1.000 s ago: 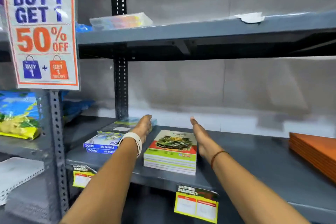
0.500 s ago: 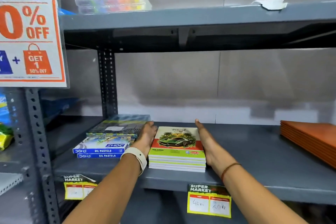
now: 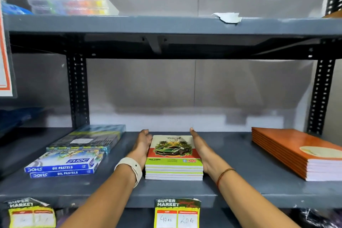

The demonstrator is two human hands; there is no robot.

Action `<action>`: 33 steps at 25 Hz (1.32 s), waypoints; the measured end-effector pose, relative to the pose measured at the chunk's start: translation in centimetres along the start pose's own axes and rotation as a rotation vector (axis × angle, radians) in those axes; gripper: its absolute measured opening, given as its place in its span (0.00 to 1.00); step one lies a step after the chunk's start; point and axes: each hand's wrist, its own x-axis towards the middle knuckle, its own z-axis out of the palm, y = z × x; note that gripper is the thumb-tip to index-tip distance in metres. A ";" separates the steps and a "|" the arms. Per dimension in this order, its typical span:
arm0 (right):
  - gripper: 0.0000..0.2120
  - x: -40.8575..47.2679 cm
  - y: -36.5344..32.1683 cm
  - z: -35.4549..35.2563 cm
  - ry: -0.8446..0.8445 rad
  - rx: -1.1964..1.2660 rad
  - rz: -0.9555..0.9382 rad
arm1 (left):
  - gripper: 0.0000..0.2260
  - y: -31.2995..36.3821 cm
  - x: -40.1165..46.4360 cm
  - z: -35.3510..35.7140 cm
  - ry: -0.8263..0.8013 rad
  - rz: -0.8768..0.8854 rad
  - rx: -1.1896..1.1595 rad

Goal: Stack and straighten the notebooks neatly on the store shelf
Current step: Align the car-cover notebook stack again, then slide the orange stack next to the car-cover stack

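A stack of several notebooks (image 3: 173, 161) with a green car on the top cover lies on the grey shelf (image 3: 231, 181), its edges lined up. My left hand (image 3: 141, 146), flat with fingers straight, presses against the stack's left side; a white band circles that wrist. My right hand (image 3: 200, 149), also flat, presses against the stack's right side, a thin cord around the wrist. The stack sits squeezed between both palms. A second stack of orange notebooks (image 3: 296, 152) rests further right on the same shelf.
Blue oil pastel boxes (image 3: 63, 165) and a darker flat box (image 3: 88, 139) lie left of the stack. An upper shelf (image 3: 166, 24) holds a clear box of colours (image 3: 72, 5). Price tags (image 3: 177, 213) hang on the shelf's front edge. Black uprights stand left and right.
Both hands closed in from spread positions above the stack until the palms press its two sides. The view came closer and shifted right; the notebooks now sit squared.
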 end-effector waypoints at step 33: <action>0.35 0.0 -18.6 -27.8 0.121 -0.368 -0.397 | 0.27 -3.9 -1.5 33.2 -0.096 0.143 -0.080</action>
